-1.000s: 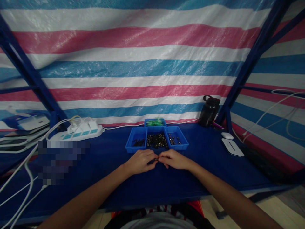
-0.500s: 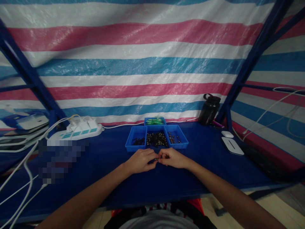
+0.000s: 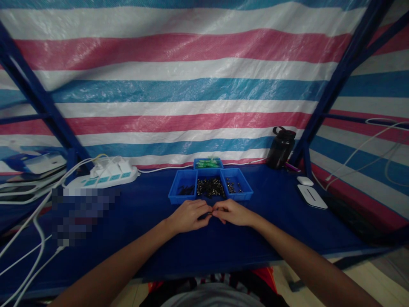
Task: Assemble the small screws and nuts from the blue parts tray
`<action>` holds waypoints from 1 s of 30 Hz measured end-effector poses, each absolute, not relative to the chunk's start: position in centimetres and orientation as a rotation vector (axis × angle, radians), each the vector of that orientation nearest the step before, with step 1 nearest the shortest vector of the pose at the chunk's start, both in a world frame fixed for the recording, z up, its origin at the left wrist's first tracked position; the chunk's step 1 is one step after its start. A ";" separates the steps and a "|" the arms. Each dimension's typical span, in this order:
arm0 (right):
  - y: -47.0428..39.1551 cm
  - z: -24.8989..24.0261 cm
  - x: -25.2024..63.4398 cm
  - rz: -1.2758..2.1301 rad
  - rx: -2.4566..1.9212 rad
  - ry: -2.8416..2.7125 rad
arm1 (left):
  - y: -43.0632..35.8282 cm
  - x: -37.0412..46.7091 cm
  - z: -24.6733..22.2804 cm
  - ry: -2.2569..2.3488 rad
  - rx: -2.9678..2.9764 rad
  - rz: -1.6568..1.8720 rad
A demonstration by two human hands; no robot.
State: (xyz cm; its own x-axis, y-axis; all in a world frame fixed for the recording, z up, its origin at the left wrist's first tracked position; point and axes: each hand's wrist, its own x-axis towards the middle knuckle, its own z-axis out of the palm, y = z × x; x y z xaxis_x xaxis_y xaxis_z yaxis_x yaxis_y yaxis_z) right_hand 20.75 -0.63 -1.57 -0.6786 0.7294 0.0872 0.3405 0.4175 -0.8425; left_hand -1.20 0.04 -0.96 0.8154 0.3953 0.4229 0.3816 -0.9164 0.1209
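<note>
My left hand (image 3: 191, 215) and my right hand (image 3: 234, 213) meet fingertip to fingertip just in front of the blue bins. A small, thin dark part (image 3: 210, 213) shows between them, pinched by the left thumb and fingers. The right fingertips close on its other end; the fingers hide most of it, so its kind is unclear. Beyond the hands, a left blue bin (image 3: 172, 198) holds dark slender pieces. A middle bin has a heap of small black and metallic pieces (image 3: 211, 186). In the right blue bin (image 3: 245, 195) lie several small shiny metal pieces.
Behind these, a small blue bin (image 3: 196, 162) holds green packets. A white power strip (image 3: 105, 179) with cables is on the left of the blue table (image 3: 211, 251). At the right stand a black bottle (image 3: 280, 149) and a flat white device (image 3: 312, 196).
My right fingers have shifted slightly at the small part, looking less curled than before. My left hand stays almost where it was, and the bins look unchanged.
</note>
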 end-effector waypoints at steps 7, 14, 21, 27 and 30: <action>-0.5 -1.7 20.7 1.200 -0.929 -2.216 | 0.2 -1.3 -1.4 0.606 2.973 0.683; -0.5 -1.7 20.7 1.229 -0.952 -2.185 | 0.1 -1.2 -1.0 0.611 2.997 0.655; -0.5 -1.7 20.8 1.171 -0.954 -2.183 | 0.1 -1.1 -0.9 0.624 2.967 0.674; -0.5 -1.9 20.8 1.037 -0.994 -2.204 | 0.2 -1.2 -0.9 0.655 2.967 0.698; -0.5 -1.9 20.8 1.023 -1.003 -2.204 | 0.2 -1.2 -0.9 0.667 2.966 0.695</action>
State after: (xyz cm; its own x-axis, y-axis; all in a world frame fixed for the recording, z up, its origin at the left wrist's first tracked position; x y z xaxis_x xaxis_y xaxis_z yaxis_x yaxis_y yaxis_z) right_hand 20.76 -0.48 -1.94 -0.5988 0.7897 0.1335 0.4075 0.4439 -0.7980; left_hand -1.17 0.19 -0.93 0.8092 0.4119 0.4191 0.4014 -0.9083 0.1176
